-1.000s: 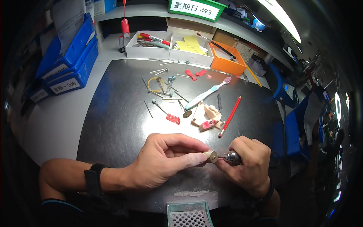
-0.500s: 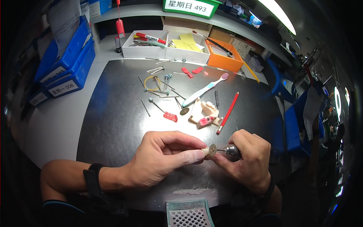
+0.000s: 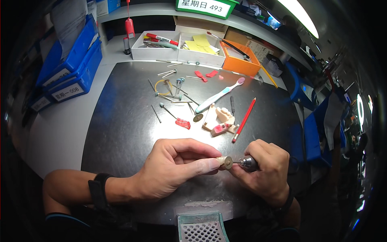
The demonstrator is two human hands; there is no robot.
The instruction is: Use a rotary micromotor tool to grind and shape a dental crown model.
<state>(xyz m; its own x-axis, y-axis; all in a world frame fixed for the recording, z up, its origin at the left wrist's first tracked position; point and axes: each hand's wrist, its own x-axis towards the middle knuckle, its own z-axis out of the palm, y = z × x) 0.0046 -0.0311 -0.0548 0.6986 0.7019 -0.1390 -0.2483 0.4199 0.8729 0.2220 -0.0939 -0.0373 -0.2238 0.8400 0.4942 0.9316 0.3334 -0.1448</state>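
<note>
Between the thumb and fingers of my left hand (image 3: pixel 179 167) is a small cream-coloured piece (image 3: pixel 221 160), mostly hidden by the fingertips. My right hand (image 3: pixel 266 167) is wrapped round a rotary handpiece (image 3: pixel 248 163) with a dark body and metal nose. On its thin shank sits a round cutting disc (image 3: pixel 228 162), right against or just beside the cream piece; I cannot tell whether they touch. Beyond my hands stands a cream dental model (image 3: pixel 224 117) with a red-marked block at its front. A loose brass-coloured disc (image 3: pixel 198 117) lies to the left of the model.
Several rotary burs (image 3: pixel 177 86), a toothbrush (image 3: pixel 219 95), a red pencil (image 3: pixel 244 121) and red scraps (image 3: pixel 183 123) lie on the dark mat. White boxes (image 3: pixel 155 52) and an orange box (image 3: pixel 241 64) line the back. Blue bins (image 3: pixel 76 76) stand left; a perforated tray (image 3: pixel 201 232) is at the front edge.
The disc has turned slightly to face me more and shifted a little right with the handpiece. My left hand keeps its pinch, almost unmoved. The whole view has shifted slightly.
</note>
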